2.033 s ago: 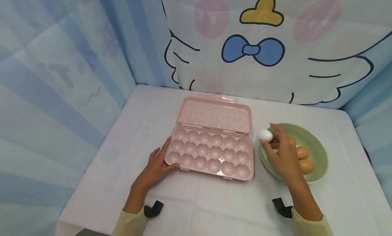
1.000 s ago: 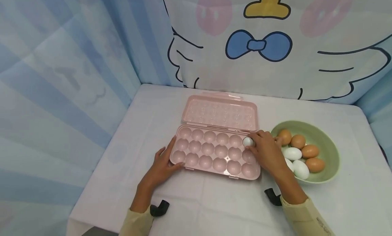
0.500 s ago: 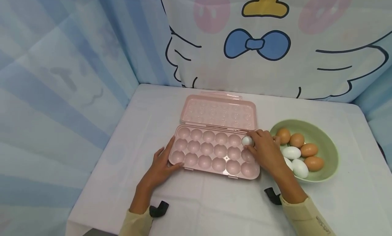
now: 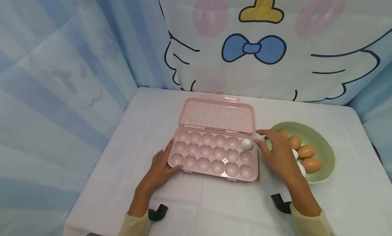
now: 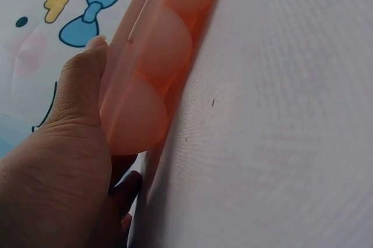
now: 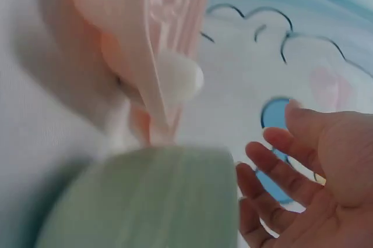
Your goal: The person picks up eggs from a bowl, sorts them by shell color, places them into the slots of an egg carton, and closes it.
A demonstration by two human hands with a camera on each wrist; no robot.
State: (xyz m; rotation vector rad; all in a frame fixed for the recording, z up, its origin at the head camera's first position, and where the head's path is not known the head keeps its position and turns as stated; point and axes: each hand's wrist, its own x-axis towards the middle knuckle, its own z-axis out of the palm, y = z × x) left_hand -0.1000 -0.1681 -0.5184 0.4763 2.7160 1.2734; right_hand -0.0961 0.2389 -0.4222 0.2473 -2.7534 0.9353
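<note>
A pink egg carton [image 4: 211, 153] lies with its lid [image 4: 217, 115] folded back. One white egg [image 4: 246, 144] sits in the back right cup, and it shows pale beside the rim in the right wrist view. My left hand [image 4: 159, 168] grips the carton's left end. The thumb lies on the front edge and the fingers run along the side. My right hand [image 4: 280, 156] is between carton and bowl, thumb and fingers apart. In the right wrist view this hand [image 6: 317, 172] holds nothing. Several brown eggs [image 4: 306, 151] and white eggs [image 4: 301, 169] are in the green bowl [image 4: 329, 157].
A white cloth covers the table [image 4: 190, 208]. Behind it hangs a curtain [image 4: 211, 65] with a cartoon print, and a blue striped one [image 4: 67, 103] hangs at the left. The bowl stands close to the carton's right end.
My right hand carried a white egg from the bowl to the back right cup and let it go. It has since drawn back rightward toward the bowl. The left hand stays on the carton.
</note>
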